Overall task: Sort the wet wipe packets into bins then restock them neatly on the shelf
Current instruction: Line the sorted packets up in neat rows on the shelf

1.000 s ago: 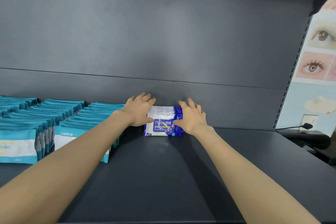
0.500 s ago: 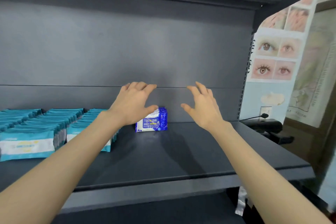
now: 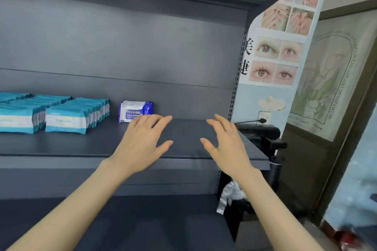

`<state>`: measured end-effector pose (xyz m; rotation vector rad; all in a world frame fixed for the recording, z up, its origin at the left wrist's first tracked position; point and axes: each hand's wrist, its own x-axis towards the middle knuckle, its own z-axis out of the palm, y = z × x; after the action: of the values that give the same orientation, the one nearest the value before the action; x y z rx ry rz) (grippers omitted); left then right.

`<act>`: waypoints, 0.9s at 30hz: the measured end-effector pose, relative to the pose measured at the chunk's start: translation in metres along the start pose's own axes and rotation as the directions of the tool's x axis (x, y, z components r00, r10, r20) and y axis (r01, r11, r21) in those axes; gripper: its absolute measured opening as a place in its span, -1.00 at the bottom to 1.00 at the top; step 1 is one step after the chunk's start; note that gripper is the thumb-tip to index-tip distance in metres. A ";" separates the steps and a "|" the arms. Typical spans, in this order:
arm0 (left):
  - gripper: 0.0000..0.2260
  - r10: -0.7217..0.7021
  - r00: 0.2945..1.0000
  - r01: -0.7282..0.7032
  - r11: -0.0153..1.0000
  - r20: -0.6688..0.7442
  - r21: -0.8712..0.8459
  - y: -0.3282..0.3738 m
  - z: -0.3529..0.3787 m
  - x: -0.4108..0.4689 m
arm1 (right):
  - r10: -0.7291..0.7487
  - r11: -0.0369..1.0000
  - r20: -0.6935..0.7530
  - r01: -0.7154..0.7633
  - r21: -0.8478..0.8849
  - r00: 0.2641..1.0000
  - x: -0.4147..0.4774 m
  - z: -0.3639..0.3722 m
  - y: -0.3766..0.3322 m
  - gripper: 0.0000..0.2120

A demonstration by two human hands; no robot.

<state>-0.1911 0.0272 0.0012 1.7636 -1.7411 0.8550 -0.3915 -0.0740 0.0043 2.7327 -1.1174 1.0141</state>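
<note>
A short row of blue-and-white wet wipe packets (image 3: pixel 135 110) stands upright at the back of the dark shelf (image 3: pixel 183 138). To its left stand rows of teal-and-white packets (image 3: pixel 77 116), with more teal packets (image 3: pixel 18 115) at the far left. My left hand (image 3: pixel 142 142) hovers in front of the shelf with fingers spread, holding nothing, and covers the blue row's lower right corner. My right hand (image 3: pixel 226 146) hovers apart to the right, fingers straight and empty.
A lower dark shelf (image 3: pixel 142 222) lies under my forearms. Right of the shelf's perforated upright (image 3: pixel 236 79) hang a poster of eyes and nails (image 3: pixel 277 61) and a cloth print (image 3: pixel 326 79). A black device on a stand (image 3: pixel 263 132) sits beside the shelf's right end.
Both hands let go of the blue packets and drew back from the shelf toward me. The view pulled back and swung right, showing the lower shelf and the wall.
</note>
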 end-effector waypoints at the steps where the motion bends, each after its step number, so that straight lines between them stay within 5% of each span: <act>1: -0.48 -0.019 1.000 0.019 1.000 0.005 -0.003 0.016 0.006 -0.008 | -0.012 1.000 0.020 0.012 0.006 1.000 -0.011 0.000 0.013 -0.50; 10: -0.54 -0.164 0.947 0.191 0.979 0.275 -0.077 0.133 0.082 -0.105 | -0.001 0.995 0.258 -0.026 0.101 0.966 -0.132 0.044 0.110 -0.51; 16: -0.55 -0.222 0.823 0.333 0.934 0.523 -0.127 0.168 0.148 -0.182 | 0.060 0.985 0.477 -0.130 0.115 0.877 -0.210 0.117 0.147 -0.52; 22: -0.53 -0.336 0.486 0.585 0.811 0.807 -0.015 0.205 0.221 -0.274 | 0.187 0.945 0.690 -0.321 0.069 0.699 -0.302 0.207 0.184 -0.55; 27: -0.54 -0.367 0.202 0.728 0.677 0.908 0.112 0.242 0.289 -0.361 | 0.221 0.907 0.835 -0.422 0.015 0.504 -0.377 0.283 0.224 -0.59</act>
<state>-0.4009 0.0459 -0.4768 2.5040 -1.3002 -0.9023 -0.5748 -0.0774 -0.4842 3.3300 -1.7523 -0.3330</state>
